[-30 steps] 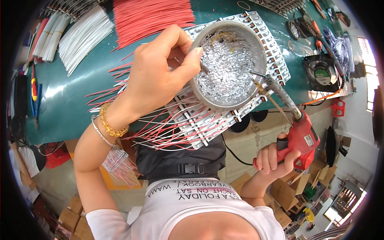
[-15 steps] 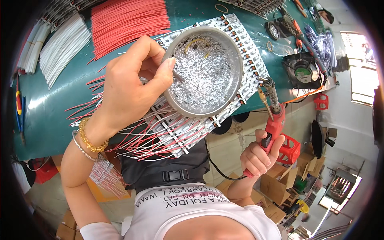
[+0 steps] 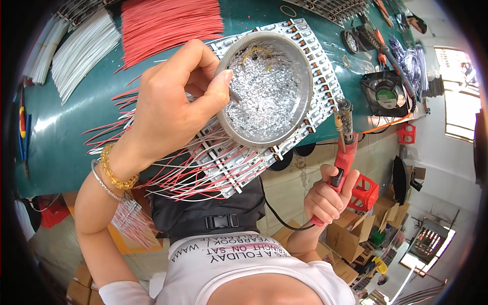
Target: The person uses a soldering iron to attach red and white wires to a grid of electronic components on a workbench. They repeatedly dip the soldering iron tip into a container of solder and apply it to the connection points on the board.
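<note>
A round grey metal bowl holds shiny silvery scraps and a yellowish loop, above white strip boards. My left hand pinches its left rim, thumb over the inner side and the other fingers partly hidden behind. From under the thumb a short dark rod points into the bowl; whether it is gripped too is unclear. In my right hand is a red-handled soldering gun, its metal barrel and thin side tube pointing up, right of the boards. Red and white wires trail from the boards' lower left.
Bundles of red wires and white wires lie across the green table. At right are a black fan and a small round tin. A red stool and cardboard boxes stand below. A black cable runs from the gun.
My left hand and the bowl appear slightly further right and higher, with the view also shifted a little. The soldering gun has turned more upright.
</note>
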`<state>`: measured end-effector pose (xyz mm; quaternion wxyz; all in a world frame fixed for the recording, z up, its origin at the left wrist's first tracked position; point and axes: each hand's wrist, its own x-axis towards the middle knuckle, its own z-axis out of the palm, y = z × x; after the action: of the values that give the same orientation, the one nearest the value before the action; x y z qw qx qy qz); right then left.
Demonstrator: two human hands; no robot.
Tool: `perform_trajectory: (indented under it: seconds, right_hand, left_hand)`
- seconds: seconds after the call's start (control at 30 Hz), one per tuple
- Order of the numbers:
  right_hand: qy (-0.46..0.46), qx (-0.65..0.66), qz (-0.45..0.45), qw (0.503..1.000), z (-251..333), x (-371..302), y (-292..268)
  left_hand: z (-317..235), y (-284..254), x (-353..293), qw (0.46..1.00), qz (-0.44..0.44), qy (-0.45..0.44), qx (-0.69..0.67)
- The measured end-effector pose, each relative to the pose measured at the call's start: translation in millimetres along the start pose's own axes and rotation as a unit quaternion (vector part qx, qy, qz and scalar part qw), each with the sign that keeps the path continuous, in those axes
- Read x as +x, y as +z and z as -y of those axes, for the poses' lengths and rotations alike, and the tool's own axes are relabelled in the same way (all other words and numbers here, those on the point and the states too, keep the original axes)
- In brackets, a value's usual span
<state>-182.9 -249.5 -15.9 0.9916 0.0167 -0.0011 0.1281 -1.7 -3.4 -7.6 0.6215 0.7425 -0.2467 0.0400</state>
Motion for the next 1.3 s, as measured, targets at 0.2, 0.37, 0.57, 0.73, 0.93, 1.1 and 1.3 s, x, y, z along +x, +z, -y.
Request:
perform_trajectory:
  seconds: [0.2,0.37,0.57,0.73,0.93,1.1,1.3]
  right_hand:
    - [-0.114,-0.222,-0.048,0.967,-7.1,-6.3,-0.9]
    - [-0.249,-0.579,-0.088,0.772,-11.9,-11.3,-11.1]
    - [-0.265,-0.818,-0.274,0.431,6.6,-43.0,-42.5]
    - [-0.308,-0.898,-0.114,0.294,-8.4,-1.4,-4.8]
    - [-0.302,-0.936,-0.031,0.179,-19.5,26.3,21.6]
    - [-0.276,-0.947,0.102,0.126,-8.0,42.4,27.2]
    - [-0.277,-0.949,0.114,0.102,-4.1,43.2,17.6]
  left_hand:
    - [-4.4,-3.2,-1.6,0.997,0.048,-0.055,-0.003]
    - [-3.2,-4.3,-2.7,0.998,0.048,-0.046,0.005]
    - [-3.1,-6.9,-2.2,0.998,0.049,-0.035,0.006]
    - [4.2,2.1,1.6,0.999,0.0,0.035,-0.005]
    - [-3.2,-6.9,-3.2,0.999,0.048,-0.02,0.012]
    - [-2.0,-5.2,-0.7,0.999,0.052,-0.003,0.015]
    - [-0.7,-6.0,-1.4,0.998,0.059,0.005,0.018]
